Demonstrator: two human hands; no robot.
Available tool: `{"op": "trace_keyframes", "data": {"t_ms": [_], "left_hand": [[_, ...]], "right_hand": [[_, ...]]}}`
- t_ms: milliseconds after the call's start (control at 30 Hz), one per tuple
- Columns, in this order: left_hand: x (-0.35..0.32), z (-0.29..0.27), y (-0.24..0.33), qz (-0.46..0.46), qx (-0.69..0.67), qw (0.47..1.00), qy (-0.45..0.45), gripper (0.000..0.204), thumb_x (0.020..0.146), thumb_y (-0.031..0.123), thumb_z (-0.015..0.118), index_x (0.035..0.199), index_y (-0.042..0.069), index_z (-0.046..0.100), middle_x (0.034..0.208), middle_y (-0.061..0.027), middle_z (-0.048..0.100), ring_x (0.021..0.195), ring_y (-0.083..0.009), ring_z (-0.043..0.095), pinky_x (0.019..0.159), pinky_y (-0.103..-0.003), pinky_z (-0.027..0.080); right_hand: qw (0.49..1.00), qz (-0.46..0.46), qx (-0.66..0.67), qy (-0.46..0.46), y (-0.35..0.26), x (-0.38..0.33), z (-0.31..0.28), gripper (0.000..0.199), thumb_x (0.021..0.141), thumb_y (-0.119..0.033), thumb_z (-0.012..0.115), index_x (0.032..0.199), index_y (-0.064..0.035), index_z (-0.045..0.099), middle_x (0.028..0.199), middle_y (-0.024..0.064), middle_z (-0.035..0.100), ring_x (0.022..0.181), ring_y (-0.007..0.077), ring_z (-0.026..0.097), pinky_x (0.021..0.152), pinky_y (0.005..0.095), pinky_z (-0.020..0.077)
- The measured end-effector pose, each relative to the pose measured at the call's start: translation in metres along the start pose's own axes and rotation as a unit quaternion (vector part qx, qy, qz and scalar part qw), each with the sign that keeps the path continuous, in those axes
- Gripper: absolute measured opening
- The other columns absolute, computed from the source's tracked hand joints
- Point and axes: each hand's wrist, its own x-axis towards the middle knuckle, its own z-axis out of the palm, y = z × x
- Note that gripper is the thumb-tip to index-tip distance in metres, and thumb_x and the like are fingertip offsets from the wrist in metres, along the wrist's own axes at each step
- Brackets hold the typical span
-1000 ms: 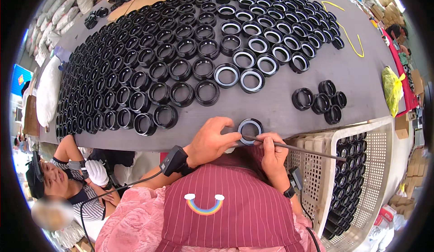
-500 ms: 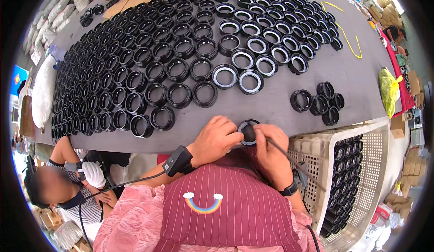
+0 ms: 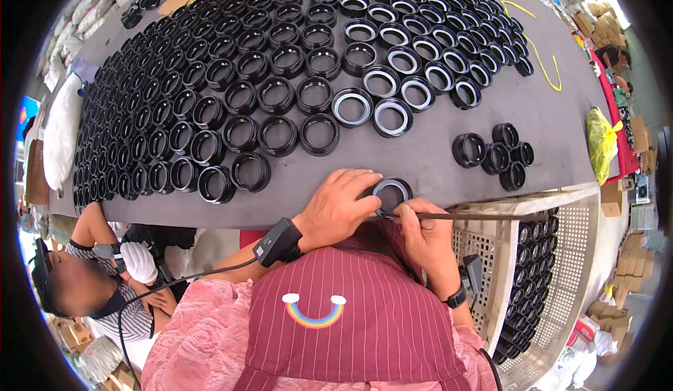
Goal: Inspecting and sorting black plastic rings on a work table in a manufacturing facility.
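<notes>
The table [image 3: 420, 159] carries rows of black rings [image 3: 238, 96]. A white crate [image 3: 561, 265] at its right edge holds stacked rings. At the near edge, the left hand [image 3: 340, 205] grips one ring [image 3: 391, 196]; the right hand [image 3: 427, 233], closed on a thin rod [image 3: 484, 216], works its rim. Best to pin the ring flat and keep the rod tip low.

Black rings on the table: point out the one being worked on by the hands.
It is the black ring at the table's near edge, apart from the rows: the left hand holds it while the right hand brings a thin tool to it.
</notes>
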Motion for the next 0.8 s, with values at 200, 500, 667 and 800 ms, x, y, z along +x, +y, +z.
{"op": "trace_keyframes", "data": {"t_ms": [200, 500, 667, 800], "left_hand": [[-0.005, 0.003, -0.004, -0.047, -0.056, 0.997, -0.003, 0.051, 0.077, 0.018, 0.076, 0.122, 0.005, 0.056, 0.122, -0.0153, 0.061, 0.117, -0.0324, 0.058, 0.106, -0.052, 0.039], [0.016, 0.022, 0.017, -0.149, -0.149, 0.977, 0.023, 0.071, 0.068, 0.018, 0.081, 0.126, 0.0, 0.046, 0.122, -0.021, 0.056, 0.116, -0.0385, 0.057, 0.101, -0.051, 0.042], [0.064, 0.017, 0.023, -0.054, 0.006, 0.998, -0.041, 0.067, 0.066, 0.02, 0.079, 0.122, 0.001, 0.049, 0.118, -0.0184, 0.056, 0.103, -0.0356, 0.055, 0.095, -0.044, 0.043], [0.11, 0.049, 0.019, 0.046, 0.038, 0.992, -0.111, 0.064, 0.071, 0.015, 0.077, 0.128, 0.004, 0.052, 0.13, -0.0214, 0.053, 0.118, -0.0385, 0.052, 0.103, -0.046, 0.043]], "right_hand": [[0.985, -0.049, 0.132, 0.097, 0.023, -0.006, 0.028, 0.007, 0.093, -0.003, 0.062, 0.097, 0.0, 0.067, 0.09, 0.0139, 0.07, 0.08, 0.0258, 0.068, 0.075, 0.032, 0.0535], [0.944, 0.035, 0.283, 0.168, 0.031, -0.021, 0.029, 0.015, 0.099, -0.002, 0.05, 0.107, -0.0001, 0.062, 0.093, 0.0108, 0.067, 0.06, 0.0122, 0.057, 0.059, 0.0272, 0.0478], [0.916, -0.052, 0.292, 0.27, 0.04, -0.058, 0.009, 0.018, 0.099, -0.005, 0.045, 0.107, 0.0016, 0.06, 0.092, 0.0108, 0.066, 0.057, 0.0075, 0.05, 0.054, 0.0242, 0.0421], [0.942, -0.038, 0.216, 0.253, 0.042, -0.081, -0.001, 0.018, 0.096, -0.005, 0.047, 0.103, 0.0021, 0.062, 0.091, 0.0129, 0.066, 0.066, 0.0124, 0.056, 0.059, 0.0266, 0.0454]]}}
